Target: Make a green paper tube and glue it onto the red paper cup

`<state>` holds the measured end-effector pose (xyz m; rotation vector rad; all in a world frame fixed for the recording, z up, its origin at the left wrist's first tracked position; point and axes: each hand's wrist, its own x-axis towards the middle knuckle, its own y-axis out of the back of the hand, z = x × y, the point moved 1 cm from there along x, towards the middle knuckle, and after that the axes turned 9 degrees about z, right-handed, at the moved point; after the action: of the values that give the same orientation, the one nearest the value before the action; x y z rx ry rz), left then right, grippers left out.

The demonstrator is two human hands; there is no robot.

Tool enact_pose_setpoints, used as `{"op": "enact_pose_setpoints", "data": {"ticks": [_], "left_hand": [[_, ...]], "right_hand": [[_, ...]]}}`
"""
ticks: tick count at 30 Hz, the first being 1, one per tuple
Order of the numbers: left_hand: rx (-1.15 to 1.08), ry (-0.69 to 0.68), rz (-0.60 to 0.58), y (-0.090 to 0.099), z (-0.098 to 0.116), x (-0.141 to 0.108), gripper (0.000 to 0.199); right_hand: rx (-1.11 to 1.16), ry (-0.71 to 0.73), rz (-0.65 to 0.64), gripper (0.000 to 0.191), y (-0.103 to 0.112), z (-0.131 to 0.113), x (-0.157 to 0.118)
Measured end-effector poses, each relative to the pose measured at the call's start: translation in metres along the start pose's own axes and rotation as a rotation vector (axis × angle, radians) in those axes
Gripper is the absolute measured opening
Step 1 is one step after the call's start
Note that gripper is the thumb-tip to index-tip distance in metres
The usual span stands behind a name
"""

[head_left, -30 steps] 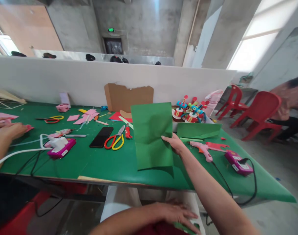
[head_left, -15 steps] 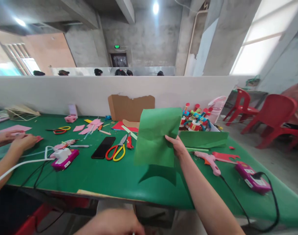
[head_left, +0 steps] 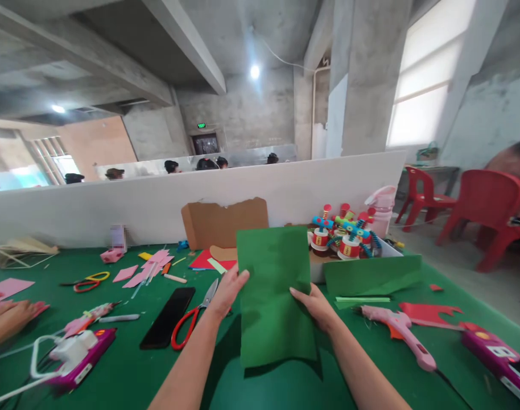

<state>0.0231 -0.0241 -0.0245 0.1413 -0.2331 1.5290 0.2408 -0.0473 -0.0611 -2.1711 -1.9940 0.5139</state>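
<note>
Paper (head_left: pixel 272 302): green, stood up between both hands, apparently lifted off the desk (head_left: pixel 260 396), well forward of the desk's back edge and a bit wavy along the bottom.

Doing it well: IMO a light, even grip from both sides, just enough tension that it doesn't sag or crease. I'd also level the thumbs; the left one sits a touch higher, which could make it hang crooked.

Left hand (head_left: pixel 228 290): narrow pinch on the paper, thumb lapping over its left edge. Fingers mostly go behind, so I can't tell exactly how they're set.

Right hand (head_left: pixel 317 307): same deal, paper pinched, thumb reaching past its right edge onto the front, fingers hidden.

Scissors (head_left: pixel 209 293): lying just beside the left hand and partly behind it, with the phone (head_left: pixel 168 318) on their left.

Glue gun (head_left: pixel 382 315): over past the right hand, toward the desk's right edge.

Toys (head_left: pixel 349 247): bunched up by the back edge.
</note>
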Motion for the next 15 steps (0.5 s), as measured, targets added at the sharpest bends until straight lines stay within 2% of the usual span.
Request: {"op": "enact_pose_setpoints", "data": {"ticks": [3,6,11,15], "left_hand": [[0.046,0.005,0.082,-0.001,-0.013,-0.006,0.071],[0.075,0.033,0.115,0.000,-0.019,-0.008,0.061],[-0.009,0.094,0.163,0.001,-0.024,-0.006,0.048],[-0.103,0.206,0.079,0.001,-0.026,-0.007,0.056]], "right_hand": [[-0.034,0.008,-0.029,0.042,-0.004,-0.001,0.000],[-0.023,-0.034,-0.012,0.039,-0.006,-0.005,-0.002],[0.043,-0.094,0.159,0.023,-0.002,-0.015,0.002],[0.130,-0.068,0.288,0.023,0.006,-0.023,0.007]]}}
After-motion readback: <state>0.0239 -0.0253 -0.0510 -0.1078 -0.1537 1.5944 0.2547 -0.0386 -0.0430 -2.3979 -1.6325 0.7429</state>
